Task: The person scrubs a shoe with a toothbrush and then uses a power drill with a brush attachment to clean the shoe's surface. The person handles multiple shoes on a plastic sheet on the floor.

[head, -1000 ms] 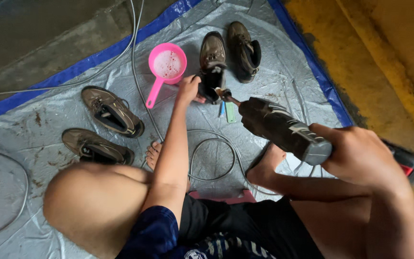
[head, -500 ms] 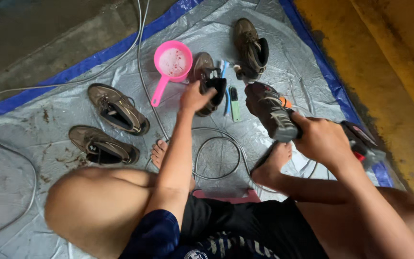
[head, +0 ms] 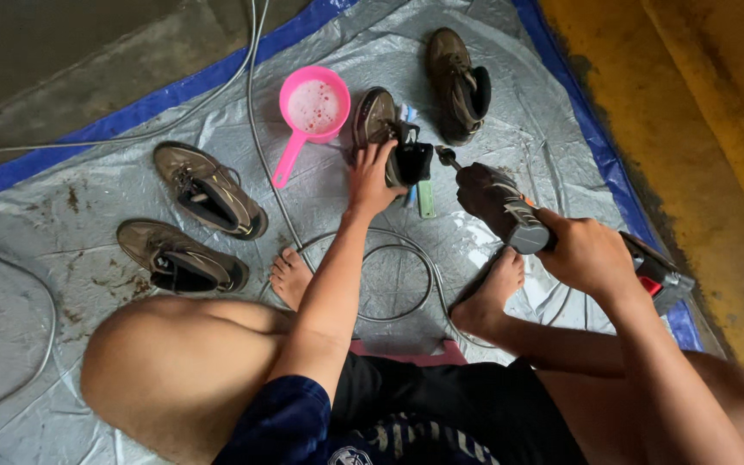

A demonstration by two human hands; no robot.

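From the head view, a person sits barefoot on a grey tarpaulin (head: 492,77) edged in blue, knees spread. The left hand (head: 374,176) reaches forward and its fingers are closed around a muddy brown shoe (head: 385,129) lying just beside a pink ladle (head: 310,112) — the grip sits at the shoe's opening, where the dark lining shows. The ladle's cup holds pale foamy water, its handle pointing down toward the person.

The right hand (head: 589,254) is clenched around the grip of a power tool (head: 518,215) — dark grey body with an orange mark and a red patch at the rear end. The tool's thin tip points at the held shoe and sits just beside it; whether it touches cannot be told.

A small green-and-blue item (head: 424,196), perhaps a brush, lies between shoe and tool. Another shoe (head: 460,82) rests further off near the tarpaulin's top edge. Two more shoes (head: 208,189) lie side by side well to the left. A grey hose (head: 256,103) runs across the tarpaulin and loops near the person's feet.
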